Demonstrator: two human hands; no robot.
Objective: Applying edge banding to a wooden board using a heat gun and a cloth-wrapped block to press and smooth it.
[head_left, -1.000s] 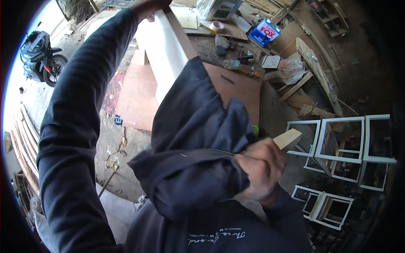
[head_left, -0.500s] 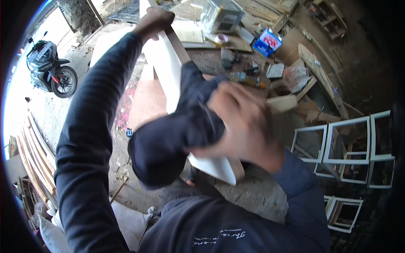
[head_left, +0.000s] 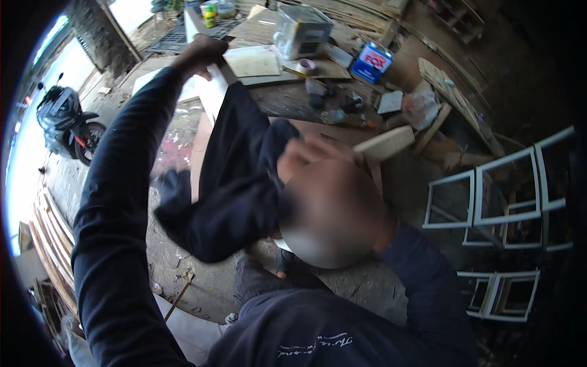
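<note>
My left hand (head_left: pixel 202 56) is closed around the upper part of a long white board (head_left: pixel 211 98) that stands out in front of me, with bare wood showing along its edge. A dark navy cloth (head_left: pixel 235 156), perhaps a garment, hangs over the board and covers most of it. My right hand (head_left: pixel 315 156) is closed on the cloth's right side. That hand is partly smeared, and a round blur hides its lower part. Just beyond it a pale wooden piece (head_left: pixel 388 142) sticks out to the right.
A worktable holds a metal box (head_left: pixel 302 30), a blue-and-white can (head_left: pixel 372 61), a tape roll (head_left: pixel 306 66) and a plastic bag (head_left: pixel 420 110). White frames (head_left: pixel 507 194) stand at right. Wood strips (head_left: pixel 52 244) lean at left, near a white sack (head_left: pixel 189 318). A motorcycle (head_left: pixel 67 125) is parked outside.
The cloth has shifted left and spread along the board, covering more of it. My right hand has moved slightly left. My left hand keeps its hold on the board while the view has tilted.
</note>
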